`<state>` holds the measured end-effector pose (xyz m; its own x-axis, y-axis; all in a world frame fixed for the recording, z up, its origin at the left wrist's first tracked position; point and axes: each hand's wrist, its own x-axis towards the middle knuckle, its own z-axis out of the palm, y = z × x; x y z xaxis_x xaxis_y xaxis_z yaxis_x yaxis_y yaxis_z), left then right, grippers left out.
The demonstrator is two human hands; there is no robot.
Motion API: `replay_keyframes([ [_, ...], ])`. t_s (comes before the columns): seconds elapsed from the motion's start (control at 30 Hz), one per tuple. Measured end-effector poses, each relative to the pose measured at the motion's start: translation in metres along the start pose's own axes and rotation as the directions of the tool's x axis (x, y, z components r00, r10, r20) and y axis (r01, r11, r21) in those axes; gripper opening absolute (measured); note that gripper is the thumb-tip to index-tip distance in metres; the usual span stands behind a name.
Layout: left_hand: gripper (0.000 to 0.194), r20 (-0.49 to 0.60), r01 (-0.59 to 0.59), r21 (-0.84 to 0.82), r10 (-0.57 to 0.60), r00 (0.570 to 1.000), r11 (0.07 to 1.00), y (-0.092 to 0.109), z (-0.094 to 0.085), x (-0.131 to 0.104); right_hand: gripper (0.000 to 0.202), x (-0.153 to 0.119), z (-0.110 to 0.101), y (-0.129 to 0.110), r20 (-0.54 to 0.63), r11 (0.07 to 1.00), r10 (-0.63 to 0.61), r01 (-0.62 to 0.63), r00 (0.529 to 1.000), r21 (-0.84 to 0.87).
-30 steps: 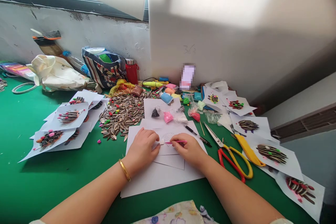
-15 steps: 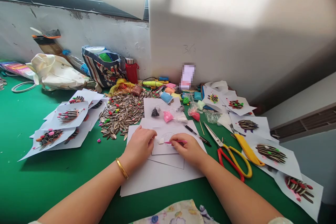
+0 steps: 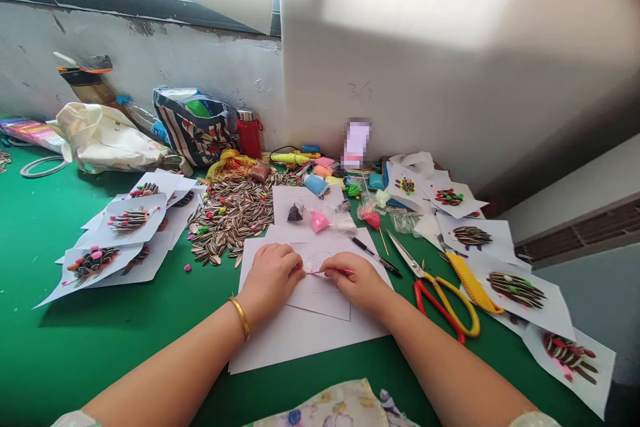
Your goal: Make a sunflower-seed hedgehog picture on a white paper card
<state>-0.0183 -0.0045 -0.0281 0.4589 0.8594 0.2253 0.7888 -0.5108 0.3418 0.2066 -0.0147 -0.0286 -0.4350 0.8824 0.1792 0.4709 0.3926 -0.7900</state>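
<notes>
With our right fingers (image 3: 332, 260) clamped on the thin pink tool (image 3: 317, 272) above the paper (image 3: 320, 300) on the desk (image 3: 150, 327), a slip could mark the drawing (image 3: 319, 261) or prick our left fingers (image 3: 295, 265), whose hold we cannot tell.

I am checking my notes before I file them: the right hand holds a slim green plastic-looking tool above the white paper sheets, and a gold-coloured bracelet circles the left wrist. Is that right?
Not quite: the head view shows that the slim plastic-looking tool is pink, not green. The right hand does hold it above the white paper sheets, and a gold-coloured bracelet circles the left wrist.
</notes>
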Motion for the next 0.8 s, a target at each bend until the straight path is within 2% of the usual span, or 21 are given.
replay_keyframes([
  [0.43,0.002,0.01,-0.008,-0.024,0.008,1.0,1.0,-0.002,0.0003,0.0011,0.02,0.0036,0.0016,0.003,-0.022,0.999,0.034,-0.033,0.999,0.027],
  [0.8,0.001,0.017,-0.004,-0.031,0.004,1.0,1.0,-0.0023,0.0004,0.002,0.021,0.0041,0.0031,0.0055,-0.037,0.999,0.011,-0.009,0.999,0.049],
])
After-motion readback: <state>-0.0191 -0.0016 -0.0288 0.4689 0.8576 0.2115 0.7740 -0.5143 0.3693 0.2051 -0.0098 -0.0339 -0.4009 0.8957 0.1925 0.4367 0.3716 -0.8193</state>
